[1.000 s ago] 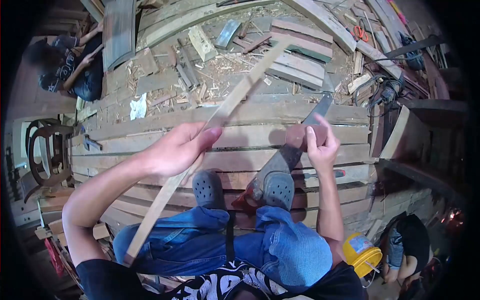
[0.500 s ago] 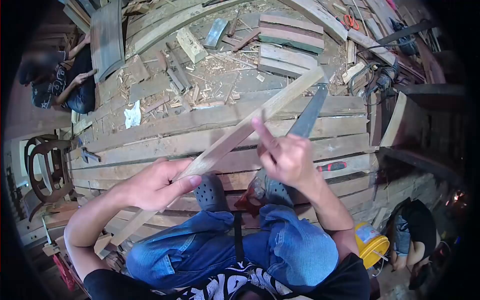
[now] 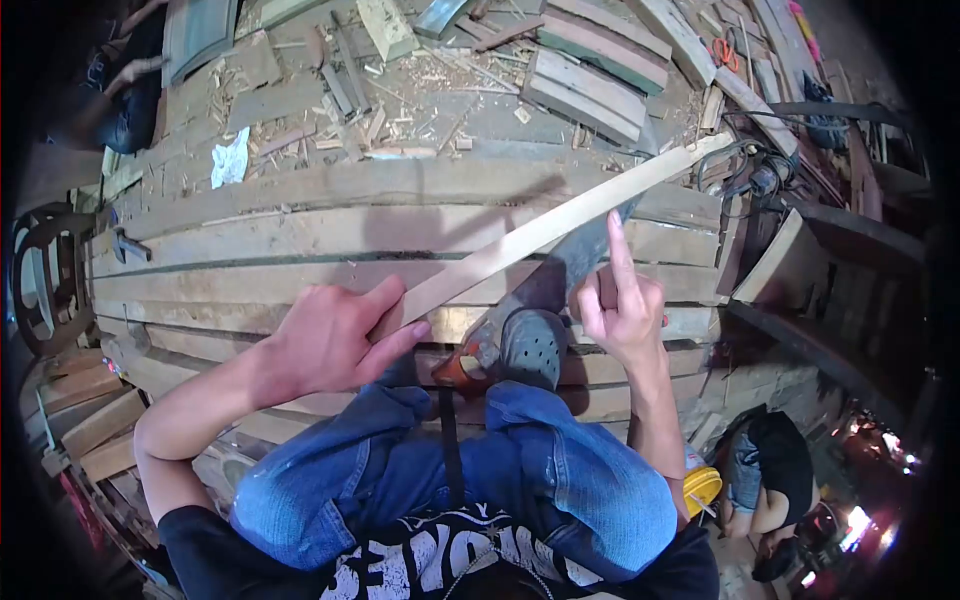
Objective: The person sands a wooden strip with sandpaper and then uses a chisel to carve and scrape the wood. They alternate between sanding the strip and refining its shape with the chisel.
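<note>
My left hand [image 3: 335, 340] is closed around the lower end of a long, narrow wooden strip [image 3: 560, 220], thumb along its near side. The strip slants up to the right above the planks. My right hand [image 3: 625, 300] has its index finger stretched out, the tip right at the strip's lower edge; the other fingers are curled and nothing shows in them. Below the strip, a handsaw [image 3: 575, 258] lies aslant, its orange-red handle [image 3: 463, 370] near my shoe [image 3: 534, 345] and part of its blade hidden by the strip.
Wooden planks [image 3: 220, 285] form the surface beneath. Shavings, offcuts and stacked wood blocks [image 3: 585, 95] lie beyond. A hammer [image 3: 130, 245] is at the left, cables [image 3: 750, 170] at the right. A yellow bucket [image 3: 702, 487] stands by my right side. Other people sit far left and crouch lower right.
The strip has swung its far end to the right and turned its broad face up. My right hand has tilted upright, index finger still along the strip. The view has shifted.
</note>
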### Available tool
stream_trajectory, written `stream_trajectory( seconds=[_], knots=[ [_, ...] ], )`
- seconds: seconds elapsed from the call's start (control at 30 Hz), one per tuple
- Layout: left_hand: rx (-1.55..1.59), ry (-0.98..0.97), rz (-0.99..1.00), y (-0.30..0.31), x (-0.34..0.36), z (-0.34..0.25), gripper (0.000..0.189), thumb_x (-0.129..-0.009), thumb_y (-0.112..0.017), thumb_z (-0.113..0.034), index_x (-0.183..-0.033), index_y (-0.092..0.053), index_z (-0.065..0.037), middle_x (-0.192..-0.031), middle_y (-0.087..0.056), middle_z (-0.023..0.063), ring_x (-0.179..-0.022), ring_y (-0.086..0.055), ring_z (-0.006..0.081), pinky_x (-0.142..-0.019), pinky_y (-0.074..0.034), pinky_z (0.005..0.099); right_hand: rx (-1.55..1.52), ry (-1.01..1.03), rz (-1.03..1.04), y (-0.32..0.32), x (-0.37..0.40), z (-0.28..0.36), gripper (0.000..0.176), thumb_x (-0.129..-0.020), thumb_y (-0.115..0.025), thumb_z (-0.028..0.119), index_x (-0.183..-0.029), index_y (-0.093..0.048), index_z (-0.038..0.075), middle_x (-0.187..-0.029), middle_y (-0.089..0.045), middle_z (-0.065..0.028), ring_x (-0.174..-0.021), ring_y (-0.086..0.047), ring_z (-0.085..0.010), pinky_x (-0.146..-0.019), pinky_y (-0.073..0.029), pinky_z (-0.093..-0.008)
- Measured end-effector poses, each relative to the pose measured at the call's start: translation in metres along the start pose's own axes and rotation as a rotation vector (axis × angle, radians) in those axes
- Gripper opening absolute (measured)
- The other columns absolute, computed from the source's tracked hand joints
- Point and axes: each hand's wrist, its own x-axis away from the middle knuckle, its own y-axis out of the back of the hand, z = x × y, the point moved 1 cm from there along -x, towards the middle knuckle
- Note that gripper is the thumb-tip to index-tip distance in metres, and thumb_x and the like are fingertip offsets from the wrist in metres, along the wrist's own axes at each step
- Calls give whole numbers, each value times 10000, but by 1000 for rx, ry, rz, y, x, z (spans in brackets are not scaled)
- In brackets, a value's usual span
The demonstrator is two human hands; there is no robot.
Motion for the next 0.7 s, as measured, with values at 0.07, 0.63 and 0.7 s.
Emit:
stream_trajectory(
  seconds=[0.07, 0.63, 0.7],
  knots=[
    [-58, -3, -34, -3, -1, -1, 300, -877, -610, -306, -814, -462, -54, -484, -491, 100, -456, -555, 347, -437, -432, 421, 75, 58, -101, 0, -2, -2, 729, -641, -568, -66, -1358, -447, -5, -427, -407, -40, -362, -451, -169, -421, -402, -310],
    [-178, 21, -21, -7, 3, -7, 322, -859, -628, -328, -888, -503, -33, -503, -540, 133, -450, -562, 345, -437, -442, 425, 114, 57, 163, -16, -3, 15, 775, -614, -625, 12, -1362, -487, 163, -482, -504, -39, -400, -508, -193, -439, -459, -340],
    [-163, 50, -15, -11, 4, -3, 333, -864, -618, -329, -899, -498, -20, -502, -532, 153, -464, -559, 369, -443, -440, 436, 195, -64, 187, -13, -2, 2, 786, -630, -630, 27, -1385, -447, 149, -505, -547, -58, -424, -548, -224, -456, -471, -354]
  ],
)
